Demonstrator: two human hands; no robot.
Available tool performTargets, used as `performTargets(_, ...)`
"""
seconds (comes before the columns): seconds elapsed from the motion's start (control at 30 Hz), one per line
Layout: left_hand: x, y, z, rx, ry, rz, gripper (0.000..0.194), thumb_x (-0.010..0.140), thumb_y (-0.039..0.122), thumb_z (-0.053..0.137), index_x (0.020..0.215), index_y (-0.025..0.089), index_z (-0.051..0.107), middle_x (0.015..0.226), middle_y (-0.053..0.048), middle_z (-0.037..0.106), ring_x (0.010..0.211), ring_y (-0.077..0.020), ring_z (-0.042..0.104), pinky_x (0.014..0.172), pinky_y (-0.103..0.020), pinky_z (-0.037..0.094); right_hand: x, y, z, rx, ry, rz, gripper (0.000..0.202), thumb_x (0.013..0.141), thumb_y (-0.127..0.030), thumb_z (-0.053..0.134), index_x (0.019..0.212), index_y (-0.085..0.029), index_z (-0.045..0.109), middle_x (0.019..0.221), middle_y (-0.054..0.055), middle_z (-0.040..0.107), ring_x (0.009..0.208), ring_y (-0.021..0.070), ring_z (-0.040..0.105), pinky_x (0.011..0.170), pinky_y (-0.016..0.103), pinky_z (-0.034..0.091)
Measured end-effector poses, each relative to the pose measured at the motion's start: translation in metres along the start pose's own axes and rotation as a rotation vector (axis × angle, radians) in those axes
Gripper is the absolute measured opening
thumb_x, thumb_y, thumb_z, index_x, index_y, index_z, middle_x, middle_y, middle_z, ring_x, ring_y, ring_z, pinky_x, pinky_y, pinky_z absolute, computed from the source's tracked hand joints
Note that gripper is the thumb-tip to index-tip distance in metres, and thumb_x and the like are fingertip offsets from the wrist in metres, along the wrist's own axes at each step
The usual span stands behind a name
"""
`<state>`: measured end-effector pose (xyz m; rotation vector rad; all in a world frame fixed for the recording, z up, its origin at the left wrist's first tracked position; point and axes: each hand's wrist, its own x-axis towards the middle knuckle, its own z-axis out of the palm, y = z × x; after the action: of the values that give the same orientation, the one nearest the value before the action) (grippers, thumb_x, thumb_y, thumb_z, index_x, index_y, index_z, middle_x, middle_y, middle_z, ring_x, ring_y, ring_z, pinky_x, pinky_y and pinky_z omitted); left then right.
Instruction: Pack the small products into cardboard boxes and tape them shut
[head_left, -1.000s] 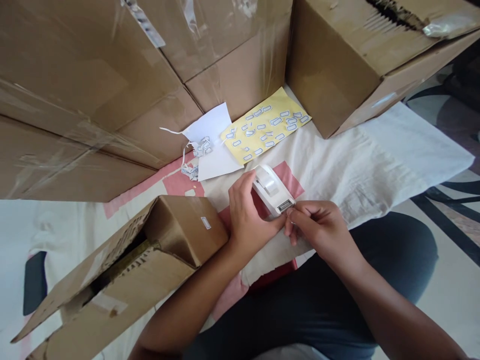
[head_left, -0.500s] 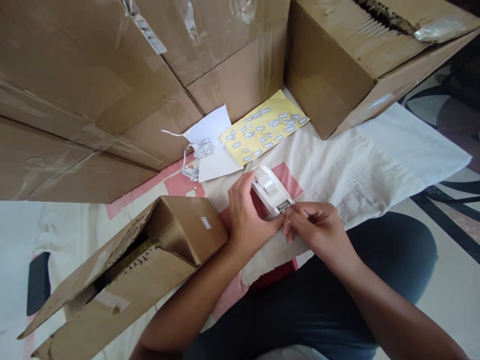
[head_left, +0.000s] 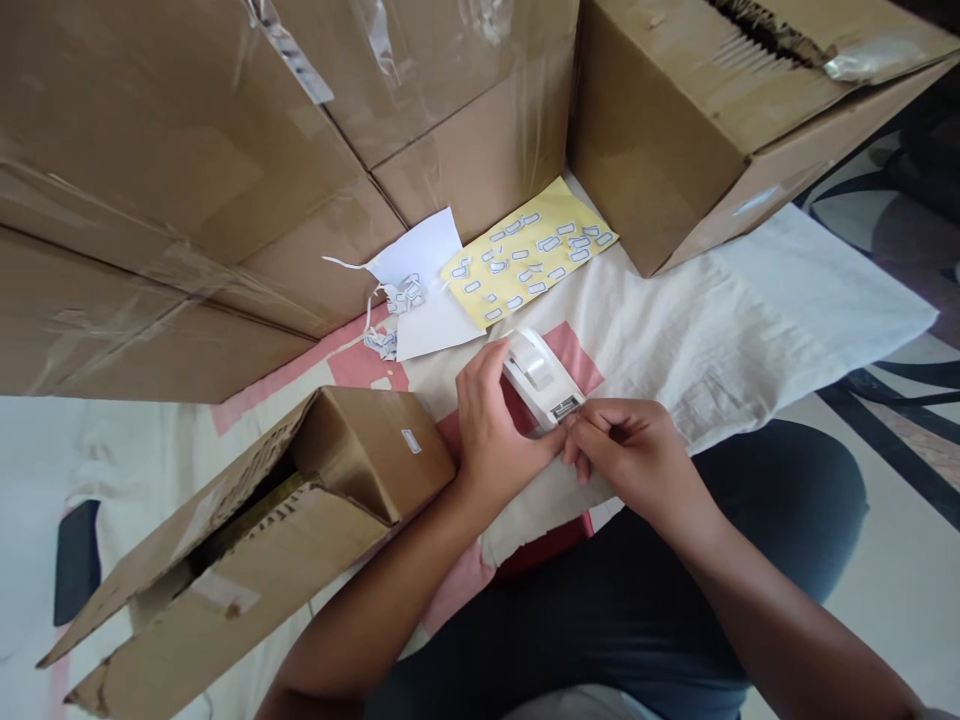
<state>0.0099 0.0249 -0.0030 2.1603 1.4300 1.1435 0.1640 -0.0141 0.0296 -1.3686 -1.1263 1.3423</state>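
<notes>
A white tape dispenser with a roll of clear tape lies tilted over the cloth, its toothed cutting end toward me. My left hand is closed around its near left side, the thumb reaching under the cutting end. At that end, the fingertips of my right hand are pinched on the tape's end, which the fingers mostly hide. Beyond the dispenser are a yellow sheet dotted with small blue-edged labels and a white sheet with a heap of cut labels on its left edge.
Stacked cardboard boxes wall off the back left, and another carton stands at the back right. By my left forearm lies an open carton with one label stuck on it. A dark phone-like object rests at far left.
Both hands stay at the dispenser, almost still. The right fingertips have shifted very slightly left along its cutting end. The whole view has moved a little.
</notes>
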Motion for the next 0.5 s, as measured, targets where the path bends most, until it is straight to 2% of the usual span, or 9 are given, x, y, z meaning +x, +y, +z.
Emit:
performTargets(0.17, -0.001, -0.001, 0.000, 0.028, -0.006, 0.002, 0.096, 0.070, 0.034, 0.086, 0.150, 0.021, 0.035, 0.146, -0.018, 0.051, 0.138, -0.0344, 0.049, 0.116, -0.052, 0.042, 0.001, 0.006, -0.001, -0.012, -0.009, 0.021, 0.033, 0.077, -0.009, 0.056, 0.048, -0.021, 0.045, 0.046, -0.003, 0.058, 0.045, 0.0093, 0.053, 0.047, 0.022, 0.039)
performTargets(0.27, -0.002, -0.002, 0.000, 0.021, -0.014, -0.007, 0.098, 0.070, 0.036, 0.087, 0.151, 0.021, 0.034, 0.146, -0.018, 0.051, 0.138, -0.0345, 0.050, 0.115, -0.052, 0.042, 0.000, 0.008, -0.002, 0.018, -0.032, 0.016, 0.035, 0.079, -0.008, 0.056, 0.049, -0.021, 0.044, 0.048, -0.003, 0.060, 0.047, 0.0096, 0.055, 0.050, 0.022, 0.041)
performTargets(0.4, 0.000, -0.002, -0.001, 0.000, -0.021, 0.004, 0.098, 0.072, 0.045, 0.086, 0.152, 0.022, 0.034, 0.145, -0.018, 0.050, 0.137, -0.0345, 0.049, 0.114, -0.052, 0.043, -0.006, -0.003, -0.003, 0.087, -0.098, -0.076, 0.040, 0.085, -0.008, 0.057, 0.050, -0.021, 0.041, 0.050, -0.002, 0.062, 0.049, 0.0098, 0.057, 0.053, 0.023, 0.043)
performTargets(0.5, 0.000, -0.002, -0.002, -0.018, -0.026, 0.024, 0.094, 0.076, 0.044, 0.083, 0.152, 0.022, 0.032, 0.145, -0.018, 0.049, 0.138, -0.0341, 0.047, 0.115, -0.052, 0.042, -0.016, -0.016, -0.004, 0.136, -0.118, -0.194, 0.046, 0.091, -0.010, 0.057, 0.050, -0.020, 0.038, 0.052, -0.001, 0.064, 0.047, 0.0090, 0.058, 0.054, 0.023, 0.046)
